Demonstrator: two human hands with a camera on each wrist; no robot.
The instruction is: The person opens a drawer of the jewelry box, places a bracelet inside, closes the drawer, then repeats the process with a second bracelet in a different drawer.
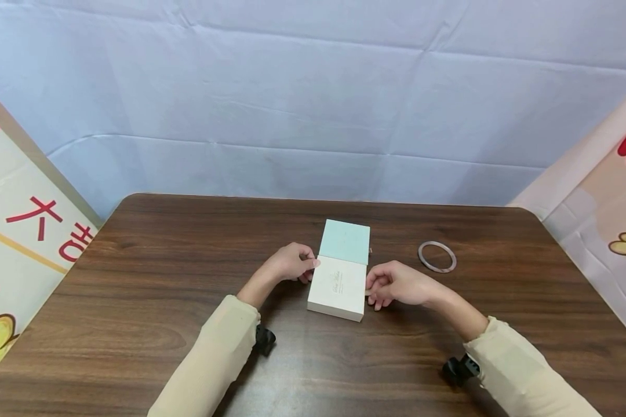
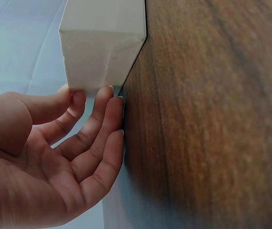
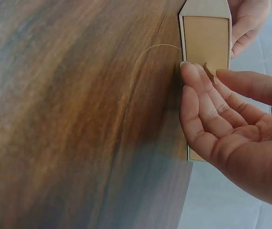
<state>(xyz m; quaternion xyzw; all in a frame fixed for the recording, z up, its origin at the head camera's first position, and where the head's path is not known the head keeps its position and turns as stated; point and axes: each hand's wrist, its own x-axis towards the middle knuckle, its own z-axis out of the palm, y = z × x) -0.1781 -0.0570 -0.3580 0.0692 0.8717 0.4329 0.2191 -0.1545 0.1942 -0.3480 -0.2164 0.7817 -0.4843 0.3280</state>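
A flat box lies on the wooden table, its near half white with small gold lettering, its far half pale blue. My left hand holds the box's left side, thumb at the upper edge and curved fingertips against the side wall. On the opposite side, my right hand pinches a small tab between thumb and index finger. That tab stands out from a tan drawer front set inside the white casing. The right hand's other fingers curl below it, and part of the drawer front is hidden behind them.
A pale grey ring lies on the table to the right of the box. Another small tab sticks out from the blue half's right side. A pale cloth hangs behind the table, with printed banners at both sides.
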